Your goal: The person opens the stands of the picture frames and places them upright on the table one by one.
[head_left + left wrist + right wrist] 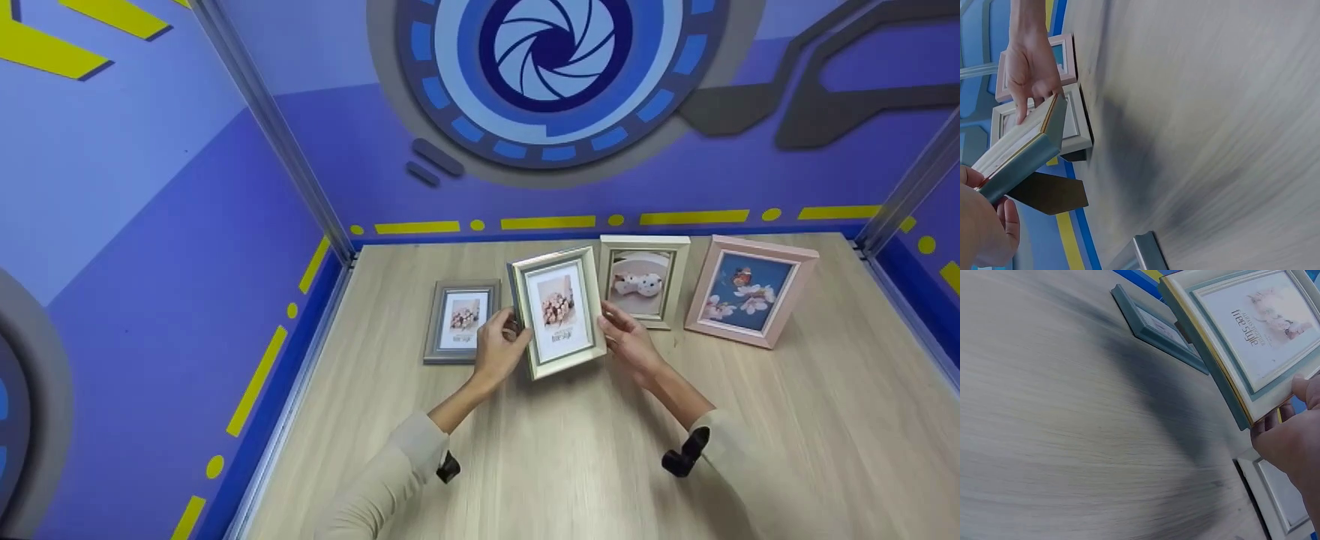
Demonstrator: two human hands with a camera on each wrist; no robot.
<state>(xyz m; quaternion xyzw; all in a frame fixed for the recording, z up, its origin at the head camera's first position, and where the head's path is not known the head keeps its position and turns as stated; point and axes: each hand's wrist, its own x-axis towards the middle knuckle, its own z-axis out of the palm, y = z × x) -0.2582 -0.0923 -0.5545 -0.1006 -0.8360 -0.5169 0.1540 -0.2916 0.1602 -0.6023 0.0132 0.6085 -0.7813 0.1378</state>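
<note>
Both hands hold a cream picture frame (559, 311) up off the table, tilted, its flower print facing the head camera. The left hand (501, 351) grips its left side, thumb at the front edge and fingers behind. On the opposite side the right hand (634, 349) pinches the edge; in the right wrist view its thumb (1300, 387) lies on the front border. The sides of this frame are blue-green, and a dark stand flap (1050, 193) juts from its back in the left wrist view.
A grey picture frame (463, 322) with a similar print is at the left on the wooden table (555, 457). Behind the right hand stand a cream frame (643, 283) with a toy picture and a pink frame (752, 292) with blossoms. A blue-purple wall (322, 165) closes the back.
</note>
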